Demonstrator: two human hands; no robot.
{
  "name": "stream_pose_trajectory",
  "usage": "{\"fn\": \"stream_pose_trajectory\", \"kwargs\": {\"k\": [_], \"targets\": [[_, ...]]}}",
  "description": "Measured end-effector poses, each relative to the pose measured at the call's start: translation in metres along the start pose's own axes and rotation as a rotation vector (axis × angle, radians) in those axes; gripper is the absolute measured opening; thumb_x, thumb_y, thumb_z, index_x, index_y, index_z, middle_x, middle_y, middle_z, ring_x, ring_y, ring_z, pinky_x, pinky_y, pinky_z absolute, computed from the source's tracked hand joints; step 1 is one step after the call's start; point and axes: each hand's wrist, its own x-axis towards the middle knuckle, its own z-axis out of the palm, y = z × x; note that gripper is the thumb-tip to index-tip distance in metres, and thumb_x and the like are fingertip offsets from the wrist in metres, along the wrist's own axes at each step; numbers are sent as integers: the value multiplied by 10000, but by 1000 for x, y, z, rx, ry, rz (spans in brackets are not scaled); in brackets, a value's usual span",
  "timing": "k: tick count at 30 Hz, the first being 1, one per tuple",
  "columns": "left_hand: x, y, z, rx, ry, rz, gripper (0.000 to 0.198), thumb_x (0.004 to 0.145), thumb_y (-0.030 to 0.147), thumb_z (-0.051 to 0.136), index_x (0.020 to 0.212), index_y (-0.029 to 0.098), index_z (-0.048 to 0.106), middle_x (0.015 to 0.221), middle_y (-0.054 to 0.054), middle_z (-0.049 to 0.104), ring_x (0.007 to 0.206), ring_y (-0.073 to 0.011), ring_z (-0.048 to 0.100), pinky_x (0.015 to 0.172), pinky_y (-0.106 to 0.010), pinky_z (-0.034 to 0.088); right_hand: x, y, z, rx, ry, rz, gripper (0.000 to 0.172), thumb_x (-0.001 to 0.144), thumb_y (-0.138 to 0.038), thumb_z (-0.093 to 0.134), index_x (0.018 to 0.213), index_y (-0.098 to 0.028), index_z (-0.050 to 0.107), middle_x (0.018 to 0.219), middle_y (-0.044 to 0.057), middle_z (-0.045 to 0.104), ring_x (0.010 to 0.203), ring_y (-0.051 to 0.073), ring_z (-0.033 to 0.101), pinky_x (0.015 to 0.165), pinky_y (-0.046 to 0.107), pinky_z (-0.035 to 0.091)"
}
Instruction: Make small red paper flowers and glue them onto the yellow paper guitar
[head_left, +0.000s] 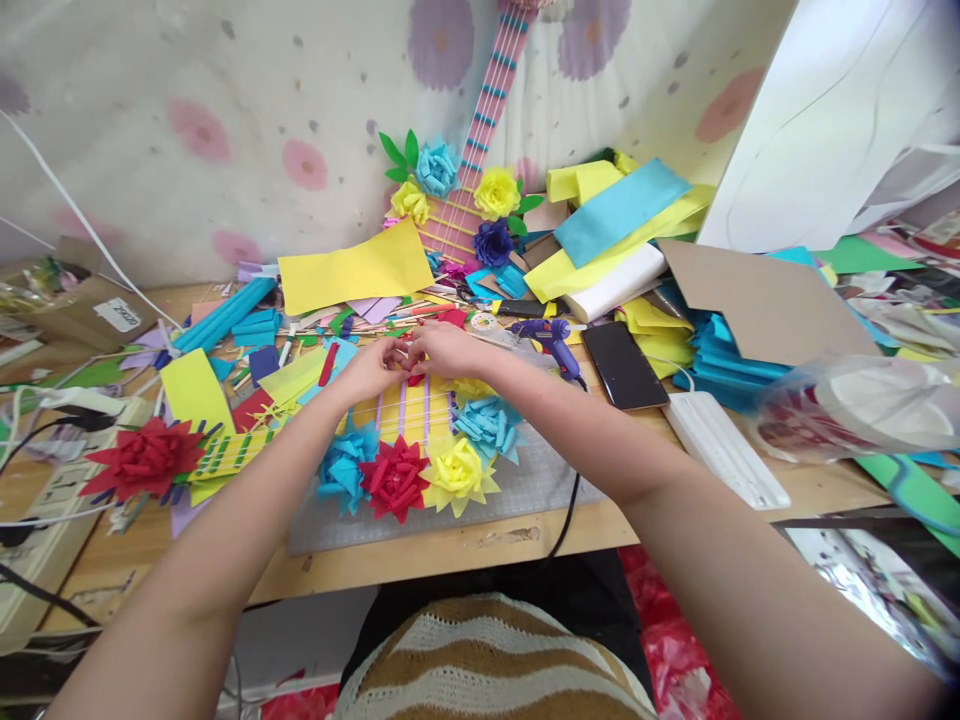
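Observation:
My left hand (374, 370) and my right hand (445, 350) meet above a yellow paper guitar, fingertips bent and close together. A bit of red shows by the fingers; whether it is held I cannot make out. Under my wrists lies the guitar body (439, 420), with purple strips and pale strings across it. Along its near edge sit a red paper flower (395, 480), a yellow paper flower (459, 474) and blue paper flowers (487, 428). The guitar's neck (234, 453) runs left to another red paper flower (147, 459). My left forearm hides part of the neck.
A blue glue gun (549, 338) and a black phone (624, 364) lie right of my hands. Behind stands a pink paper guitar (454, 215) with flowers. Yellow paper (356, 268), brown cardboard (765, 300) and a power strip (56, 510) surround the grey mat (330, 530).

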Motion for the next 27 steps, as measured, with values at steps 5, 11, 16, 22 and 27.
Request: {"fn": "stream_pose_trajectory", "kwargs": {"k": [5,11,16,22,27], "targets": [[1,1,3,45,22,8,308,570,197,626,867,155,557,801,-33,655,753,-186,635,725,-324,492,7,2,10,-66,-17,-12,160,764,-267,667,883,-185,736,990,85,668,1014,232,542,909,336,345],[1,1,4,-6,0,-10,258,590,143,572,844,170,539,781,-27,673,768,-190,662,736,-328,516,10,-1,6,-144,-67,-7,187,810,-237,569,891,-161,719,969,98,681,996,238,564,881,335,352],[1,-4,3,-108,-22,-48,340,568,100,554,899,171,519,788,-30,679,844,-218,681,764,-349,522,7,-1,5,-207,-80,-35,303,896,-294,456,934,-102,688,1028,149,668,966,234,584,827,323,365],[-1,-3,2,-164,-29,-93,368,563,130,620,911,171,511,795,-42,681,893,-240,677,801,-384,515,8,-3,7,-226,-94,-5,393,948,-352,371,1020,-86,651,1075,176,658,989,237,585,834,324,367],[-5,2,5,-171,-30,-81,413,549,198,699,904,184,486,773,-25,678,812,-212,675,774,-376,518,8,-7,5,-256,-159,34,389,949,-337,361,1048,-79,634,1106,190,644,1017,266,575,818,340,384]]}}
